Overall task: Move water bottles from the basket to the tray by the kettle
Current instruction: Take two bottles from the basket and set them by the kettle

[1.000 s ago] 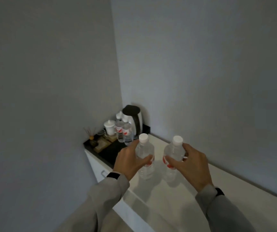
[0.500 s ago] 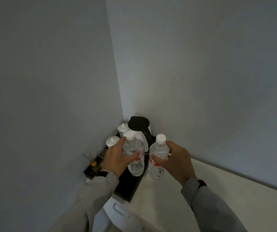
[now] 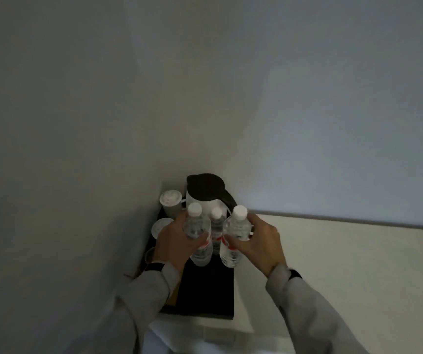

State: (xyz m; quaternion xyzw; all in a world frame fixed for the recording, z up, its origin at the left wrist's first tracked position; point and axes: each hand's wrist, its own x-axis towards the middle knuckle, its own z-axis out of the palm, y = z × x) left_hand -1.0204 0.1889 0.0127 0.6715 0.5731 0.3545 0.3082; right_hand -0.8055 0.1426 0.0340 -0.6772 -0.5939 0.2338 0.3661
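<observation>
My left hand point(image 3: 173, 242) grips a clear water bottle point(image 3: 197, 232) with a white cap and red label. In my right hand point(image 3: 259, 242) is a second such bottle point(image 3: 234, 235). Both are upright over the black tray point(image 3: 206, 295), their bases at or just above its surface. Between them, further back, a third bottle point(image 3: 216, 227) stands on the tray in front of the white kettle point(image 3: 206, 194) with a black lid. The basket is out of view.
Two white lidded cups point(image 3: 170, 203) point(image 3: 161, 227) stand on the tray's left side against the wall. A glass point(image 3: 150, 255) and small items lie under my left wrist. The white counter point(image 3: 345, 264) runs right. Walls close in behind and to the left.
Both hands carried their bottles from above the white counter leftward to over the black tray, close in front of the kettle. The view swung to look straight down on the tray.
</observation>
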